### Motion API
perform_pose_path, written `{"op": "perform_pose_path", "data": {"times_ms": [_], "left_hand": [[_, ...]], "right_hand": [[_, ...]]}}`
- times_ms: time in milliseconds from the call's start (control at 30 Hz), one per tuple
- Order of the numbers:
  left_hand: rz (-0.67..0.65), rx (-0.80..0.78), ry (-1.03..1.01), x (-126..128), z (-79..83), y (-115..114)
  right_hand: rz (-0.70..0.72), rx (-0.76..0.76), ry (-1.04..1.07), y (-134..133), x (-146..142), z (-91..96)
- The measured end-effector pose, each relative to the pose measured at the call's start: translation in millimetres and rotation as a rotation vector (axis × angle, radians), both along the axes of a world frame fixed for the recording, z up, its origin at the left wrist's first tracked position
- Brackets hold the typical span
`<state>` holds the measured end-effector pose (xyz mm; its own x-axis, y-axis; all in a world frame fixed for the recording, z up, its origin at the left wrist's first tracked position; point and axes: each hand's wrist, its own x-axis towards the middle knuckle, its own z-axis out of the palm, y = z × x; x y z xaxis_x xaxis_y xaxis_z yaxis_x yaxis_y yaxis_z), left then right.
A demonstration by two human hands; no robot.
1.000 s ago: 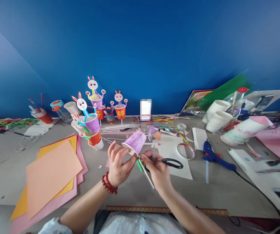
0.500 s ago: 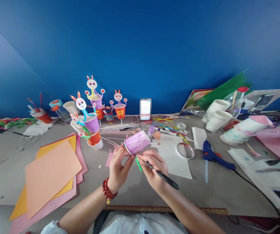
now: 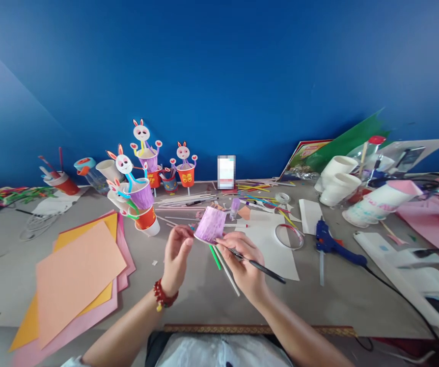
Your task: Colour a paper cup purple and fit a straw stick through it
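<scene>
A purple-coloured paper cup [image 3: 210, 225] is held upside down above the grey table [image 3: 204, 300]. My left hand [image 3: 175, 257] pinches its rim from the left. My right hand [image 3: 244, 262] touches the rim from the right and grips black scissors [image 3: 259, 265], whose tips point at the cup. A green straw [image 3: 215, 257] and a white straw [image 3: 227, 272] hang out of the cup's mouth between my hands.
Orange and pink paper sheets [image 3: 76, 275] lie at the left. Bunny cup figures [image 3: 139, 178] stand behind. A blue glue gun [image 3: 332, 244], a tape ring [image 3: 289, 236], white paper [image 3: 273, 250] and white cups [image 3: 337, 176] sit to the right. Loose straws litter the back.
The cup has turned from lying sideways to bottom up. My left hand shifted from cradling it to pinching its rim. The scissors swung round in my right hand.
</scene>
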<state>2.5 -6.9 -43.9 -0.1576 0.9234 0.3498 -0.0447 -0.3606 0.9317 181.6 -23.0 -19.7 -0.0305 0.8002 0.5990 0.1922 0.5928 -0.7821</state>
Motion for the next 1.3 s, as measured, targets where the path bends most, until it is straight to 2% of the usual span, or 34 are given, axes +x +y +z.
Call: {"op": "perform_pose_path", "data": {"times_ms": [67, 200, 233, 300, 367, 500, 633, 833, 967, 1167, 1300], "left_hand": [[-0.112, -0.041, -0.092, -10.0, 10.1, 7.6], [-0.619, -0.332, -0.187, -22.7, 32.4, 18.8], [-0.711, -0.370, -0.188, -23.2, 35.1, 19.6], [-0.789, -0.379, -0.175, -21.3, 35.0, 19.0], [-0.744, -0.327, -0.152, -17.6, 29.7, 16.6], [-0.558, -0.184, -0.069, -11.6, 18.2, 10.6], [-0.439, -0.065, 0.022, -9.9, 13.8, 6.7], [-0.251, 0.120, 0.141, -10.7, 3.0, 4.9], [-0.153, 0.209, 0.182, -10.5, -6.4, 4.5], [-0.057, 0.235, 0.170, -6.2, -5.3, 3.2], [-0.165, 0.117, 0.056, -3.3, 7.0, -0.6]], "right_hand": [[0.050, 0.056, -0.034, 3.1, 3.4, 0.7], [0.100, 0.135, -0.158, 6.8, 4.3, 1.7], [0.119, 0.159, -0.193, 7.0, 4.3, 2.3], [0.145, 0.198, -0.246, 6.9, 4.8, 3.1], [0.140, 0.211, -0.254, 6.1, 5.5, 2.7], [0.084, 0.171, -0.191, 3.1, 5.4, 1.5], [0.000, 0.148, -0.179, -1.4, 1.9, 3.1], [0.018, -0.161, 0.036, -8.8, -6.8, 5.3], [0.013, -0.241, 0.117, -11.4, -11.9, 10.8], [0.005, -0.225, 0.136, -12.6, -13.1, 14.1], [0.029, -0.110, 0.074, -11.9, -8.4, 15.3]]}}
